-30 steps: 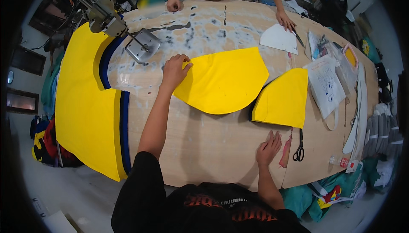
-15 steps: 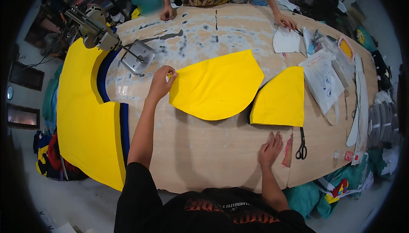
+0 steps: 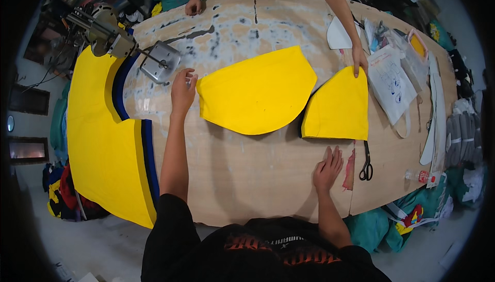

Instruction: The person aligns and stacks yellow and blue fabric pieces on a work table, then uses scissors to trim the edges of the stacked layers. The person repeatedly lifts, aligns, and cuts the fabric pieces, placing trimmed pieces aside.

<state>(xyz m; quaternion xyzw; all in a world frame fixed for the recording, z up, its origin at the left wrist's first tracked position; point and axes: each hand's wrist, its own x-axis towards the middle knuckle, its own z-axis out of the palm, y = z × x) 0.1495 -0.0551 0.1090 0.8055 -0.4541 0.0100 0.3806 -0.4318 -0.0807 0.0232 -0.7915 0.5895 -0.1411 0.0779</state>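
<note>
My left hand [image 3: 182, 91] is off the cloth, just left of a large yellow fabric stack [image 3: 258, 94]. Its fingers are loosely bent and apart, holding nothing. My right hand [image 3: 328, 169] lies flat on the wooden table [image 3: 247, 179] with fingers stretched out. Just beyond it is a smaller wedge-shaped stack of yellow fabric [image 3: 335, 109], with dark layers showing along its left edge. A co-worker's hand [image 3: 359, 61] across the table touches the top corner of this smaller stack. Black scissors [image 3: 366, 171] lie to the right of my right hand, their blades reaching up toward that stack.
A cloth cutting machine [image 3: 161, 61] stands on its metal base at the far left. Beside it lies a big curved yellow stack [image 3: 98, 127] over dark blue layers. On the right are a white bag [image 3: 388, 83], a white template [image 3: 337, 33], long rulers [image 3: 435, 122] and a plastic bottle [image 3: 416, 176].
My left hand has let go of the large yellow stack's left edge and moved slightly left. The co-worker's hand has come from the white template to the smaller yellow stack.
</note>
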